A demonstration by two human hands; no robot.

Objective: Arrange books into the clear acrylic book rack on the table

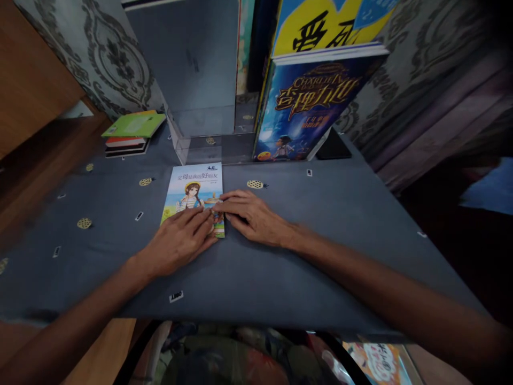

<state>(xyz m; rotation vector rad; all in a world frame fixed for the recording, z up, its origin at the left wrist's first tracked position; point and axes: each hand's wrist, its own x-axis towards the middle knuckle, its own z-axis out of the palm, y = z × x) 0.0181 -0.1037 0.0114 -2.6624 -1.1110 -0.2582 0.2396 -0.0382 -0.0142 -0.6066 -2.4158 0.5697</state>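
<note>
A thin illustrated book (194,187) with a girl on its cover lies flat on the dark blue tablecloth (320,224). My left hand (182,240) rests flat on the book's lower part, fingers stretched out. My right hand (250,216) lies beside the book's right edge, its fingertips touching that edge, fingers extended and close together. Neither hand grips anything.
A clear acrylic book stand (208,139) holds upright books behind, with a large dark blue book (304,107) leaning at its right. A small stack of books (132,133) with a green cover on top sits at back left. A dark flat object (332,147) lies at back right.
</note>
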